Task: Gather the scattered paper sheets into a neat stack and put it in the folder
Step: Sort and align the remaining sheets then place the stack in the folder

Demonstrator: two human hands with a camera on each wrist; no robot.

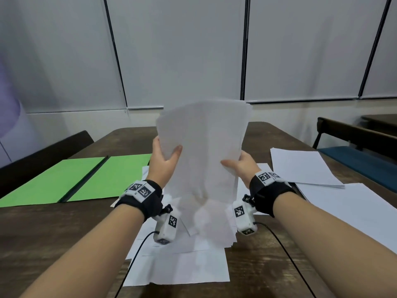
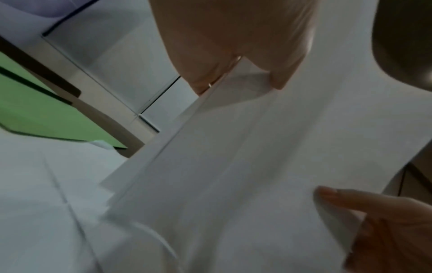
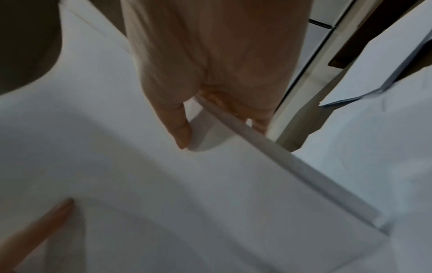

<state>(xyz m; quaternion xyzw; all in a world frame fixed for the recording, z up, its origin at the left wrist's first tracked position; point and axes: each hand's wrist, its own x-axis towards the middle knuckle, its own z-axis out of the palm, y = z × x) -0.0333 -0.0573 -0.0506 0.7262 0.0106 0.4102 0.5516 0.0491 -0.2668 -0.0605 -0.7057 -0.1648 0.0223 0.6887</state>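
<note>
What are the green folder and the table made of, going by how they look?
Green folder: looks like matte card or thin plastic, lying flat and open, with a dark spine strip. Table: dark brown wood or wood-look laminate, with visible grain streaks.

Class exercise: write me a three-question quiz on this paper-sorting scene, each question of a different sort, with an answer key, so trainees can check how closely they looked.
1. True or false: the green folder lies closed on the table.
2. Multiple choice: the held stack of sheets is gripped by A) the left hand only, B) the right hand only, C) both hands.
3. Fill in: more loose sheets lie on the table to the person's ____ side, opposite the folder.

Key
1. False: it lies open, spine in the middle.
2. C: one hand holds each side edge, thumbs on the near face.
3. Right.
</note>
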